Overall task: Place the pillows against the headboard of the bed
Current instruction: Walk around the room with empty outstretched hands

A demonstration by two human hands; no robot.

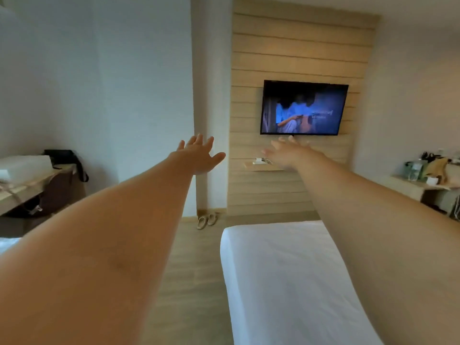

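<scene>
Both my arms stretch straight out ahead at chest height. My left hand (199, 155) is open with the fingers spread and holds nothing. My right hand (288, 151) is also open and empty, a little blurred. Below them lies a bed (286, 277) with a smooth white sheet, seen lengthwise toward its foot end. No pillow and no headboard appear in this view.
A television (303, 108) hangs on a wooden slat wall with a small shelf (258, 165) under it. A desk (22, 188) with a black bag stands left, a cluttered counter (428, 180) right. A pair of slippers (206, 220) lies on the floor beyond the bed.
</scene>
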